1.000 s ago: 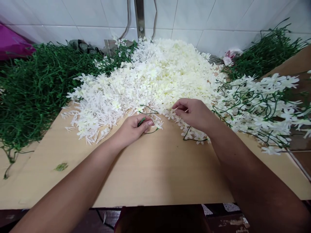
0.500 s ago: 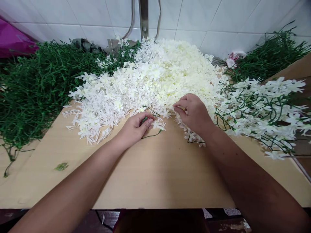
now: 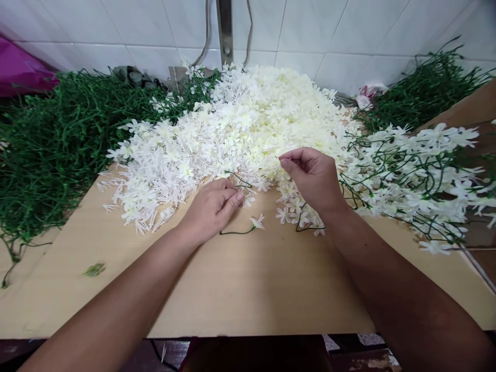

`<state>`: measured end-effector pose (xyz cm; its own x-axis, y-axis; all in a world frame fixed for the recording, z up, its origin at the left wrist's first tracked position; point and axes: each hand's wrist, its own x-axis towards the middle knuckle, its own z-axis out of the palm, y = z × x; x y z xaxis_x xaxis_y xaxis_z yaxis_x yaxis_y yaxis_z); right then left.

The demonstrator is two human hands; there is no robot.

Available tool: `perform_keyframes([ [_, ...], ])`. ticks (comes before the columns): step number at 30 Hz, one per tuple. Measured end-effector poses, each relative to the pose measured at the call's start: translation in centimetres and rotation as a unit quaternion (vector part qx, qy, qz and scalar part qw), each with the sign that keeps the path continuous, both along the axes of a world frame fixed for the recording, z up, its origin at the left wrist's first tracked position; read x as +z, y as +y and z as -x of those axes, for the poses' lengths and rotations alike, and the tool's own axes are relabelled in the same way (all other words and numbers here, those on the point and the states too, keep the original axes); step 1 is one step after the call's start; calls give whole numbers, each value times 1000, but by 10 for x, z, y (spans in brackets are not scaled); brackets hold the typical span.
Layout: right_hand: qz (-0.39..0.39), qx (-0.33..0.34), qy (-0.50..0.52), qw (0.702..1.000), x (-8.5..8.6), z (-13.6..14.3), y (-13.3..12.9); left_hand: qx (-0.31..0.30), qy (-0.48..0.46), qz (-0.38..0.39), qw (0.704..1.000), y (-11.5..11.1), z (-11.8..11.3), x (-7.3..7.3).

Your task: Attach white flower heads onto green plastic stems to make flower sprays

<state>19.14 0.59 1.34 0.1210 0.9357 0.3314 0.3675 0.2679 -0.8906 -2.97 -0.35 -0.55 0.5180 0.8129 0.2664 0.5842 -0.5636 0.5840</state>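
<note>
My left hand (image 3: 213,209) rests on the table, its fingers closed round a green artificial flower stem (image 3: 237,232). One branch reaches out below the thumb and ends in a white flower (image 3: 257,222). Another thin green stem (image 3: 239,180) shows just beyond the fingertips, beside the loose blossoms. My right hand (image 3: 313,175) is raised at the front of the white flower pile (image 3: 267,119), thumb and forefinger pinched together. Whatever is between those fingertips is too small to make out. Below that wrist lie a few white flowers on a bent green stem (image 3: 310,228).
Bare green stems (image 3: 58,134) are heaped at the left, with more stems (image 3: 430,88) at the back right. Flowered stems (image 3: 418,181) lie at the right beside a cardboard box (image 3: 465,108). A tiled wall (image 3: 302,31) stands behind the table (image 3: 240,294).
My left hand has turned and the flower beside its thumb has dropped lower, towards me. My right hand has lifted slightly off the pile, fingertips still pinched.
</note>
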Motion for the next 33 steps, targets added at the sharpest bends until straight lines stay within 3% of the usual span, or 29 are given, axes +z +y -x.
perform_keyframes([
  [4,5,62,11,998,-5,14,-6,67,-2,-46,997,0,-3,-5],
  [9,19,132,-48,990,-13,25,-11,13,62,-93,994,2,-11,-11],
  [13,56,144,-36,987,-14,26,-10,26,130,-91,987,4,-14,-11],
  [17,88,159,0,983,-13,28,-10,56,122,-61,989,5,-12,-5],
  [26,82,151,-3,985,-15,28,-11,51,162,-53,984,4,-11,-2],
  [29,76,150,-10,986,-16,28,-11,65,107,-32,992,6,-10,-4],
  [31,71,146,-7,987,-15,28,-12,87,7,7,996,8,-10,-6],
  [33,66,137,8,988,-14,30,-13,117,-121,77,983,9,-10,-8],
])
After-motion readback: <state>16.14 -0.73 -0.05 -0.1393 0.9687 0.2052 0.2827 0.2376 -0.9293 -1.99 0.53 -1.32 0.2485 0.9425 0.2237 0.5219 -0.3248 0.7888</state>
